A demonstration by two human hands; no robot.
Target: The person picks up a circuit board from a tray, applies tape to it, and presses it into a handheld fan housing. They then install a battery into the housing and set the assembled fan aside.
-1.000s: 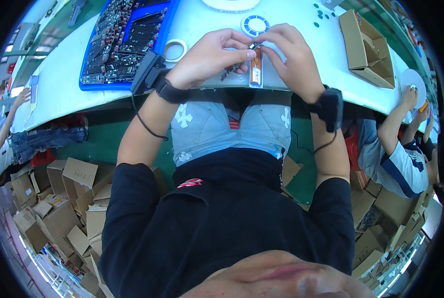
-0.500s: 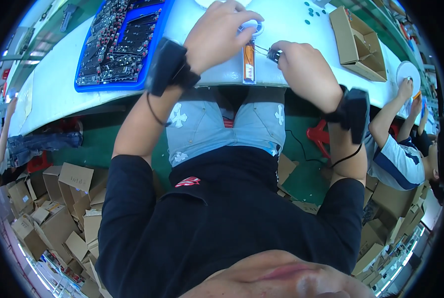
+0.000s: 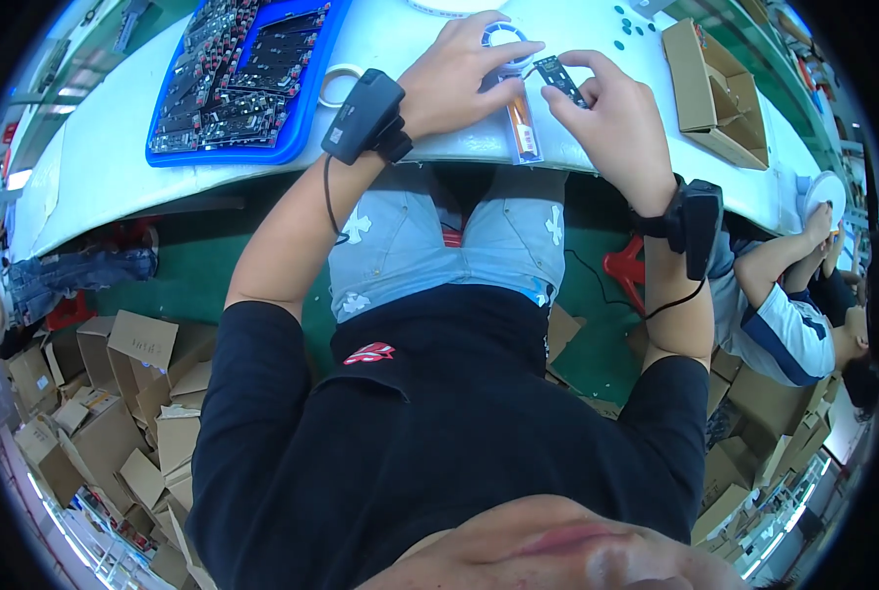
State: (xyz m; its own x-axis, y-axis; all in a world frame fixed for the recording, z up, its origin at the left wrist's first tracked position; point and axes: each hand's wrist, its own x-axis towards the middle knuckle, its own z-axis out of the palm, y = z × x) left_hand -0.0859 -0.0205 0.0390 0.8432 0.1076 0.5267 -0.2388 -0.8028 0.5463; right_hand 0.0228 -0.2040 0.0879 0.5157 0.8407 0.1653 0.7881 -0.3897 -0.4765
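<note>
Between the thumb and fingers of my right hand is a small black circuit board, tilted above the table. Short thin wires lead from its far end toward a white round frame. My left hand lies across that frame, with index finger and thumb on either side of its lower part; the other fingertips are partly hidden. Below the frame, toward the table edge, a narrow clear housing with an orange cylinder in it lies on the white tabletop, seemingly joined to the frame.
A blue tray of many black circuit boards stands left, beside a white tape roll. An open cardboard box and small dark green discs lie right. Another person works at far right. Cardboard boxes cover floor behind me.
The round frame and clear housing have shifted right and tilted under my left hand. My right hand has turned the circuit board so its flat face shows, lifting slightly rightward.
</note>
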